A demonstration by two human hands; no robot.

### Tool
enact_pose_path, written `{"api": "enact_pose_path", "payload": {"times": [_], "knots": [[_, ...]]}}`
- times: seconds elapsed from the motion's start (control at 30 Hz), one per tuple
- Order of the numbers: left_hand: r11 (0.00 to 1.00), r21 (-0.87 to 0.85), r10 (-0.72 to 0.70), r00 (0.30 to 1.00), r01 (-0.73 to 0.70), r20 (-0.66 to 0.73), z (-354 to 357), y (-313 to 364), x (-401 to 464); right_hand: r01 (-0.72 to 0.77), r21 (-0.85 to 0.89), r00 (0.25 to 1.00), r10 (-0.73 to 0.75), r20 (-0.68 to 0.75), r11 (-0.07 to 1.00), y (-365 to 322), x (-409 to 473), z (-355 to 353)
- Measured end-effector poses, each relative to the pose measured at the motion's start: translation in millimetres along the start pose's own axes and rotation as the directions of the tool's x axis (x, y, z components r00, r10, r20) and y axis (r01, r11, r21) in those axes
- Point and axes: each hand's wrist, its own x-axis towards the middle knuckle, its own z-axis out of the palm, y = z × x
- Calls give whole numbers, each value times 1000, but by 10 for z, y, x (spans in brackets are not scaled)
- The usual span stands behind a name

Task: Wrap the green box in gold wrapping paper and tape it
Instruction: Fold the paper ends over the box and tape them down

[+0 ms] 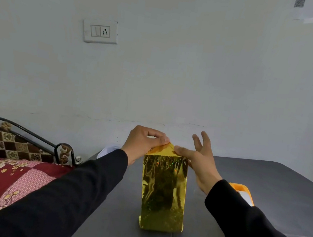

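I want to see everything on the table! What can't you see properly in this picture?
- Green box: wholly hidden under the shiny gold wrapping paper, head view.
- Orange tape dispenser: mostly covered by the right black sleeve.
- White object behind the left hand: too hidden to identify.
- Right hand: whether tape is stuck on, too small to tell.

Gold wrapping paper (163, 190) looks glossy, crinkled foil with holographic flecks; the grey table (261, 190) is matt and smooth; the bedspread (6, 176) is patterned cloth

Table (262, 180) open right of gold box (164, 194); orange dispenser (241, 191) blocks near-right.
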Motion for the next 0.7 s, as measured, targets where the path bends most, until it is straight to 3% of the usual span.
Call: {"api": "enact_pose_path", "payload": {"times": [0.13,0.43,0.6,0.7], "knots": [[998,42,-45,999,46,-19,44,-129,-66,29,-14,1000,-29,1,999,75,-101,3],[989,53,-138,990,138,13,168,-146,-111,-76,-24,996,75,-39,997,179,-130,-42],[970,-30,-243,970,242,-26,243,-143,-127,-104,-49,991,99,-89,993,199,-121,-3],[921,-197,-351,935,337,-43,268,-135,-175,-106,-39,990,102,-93,994,187,-118,-7]]}}
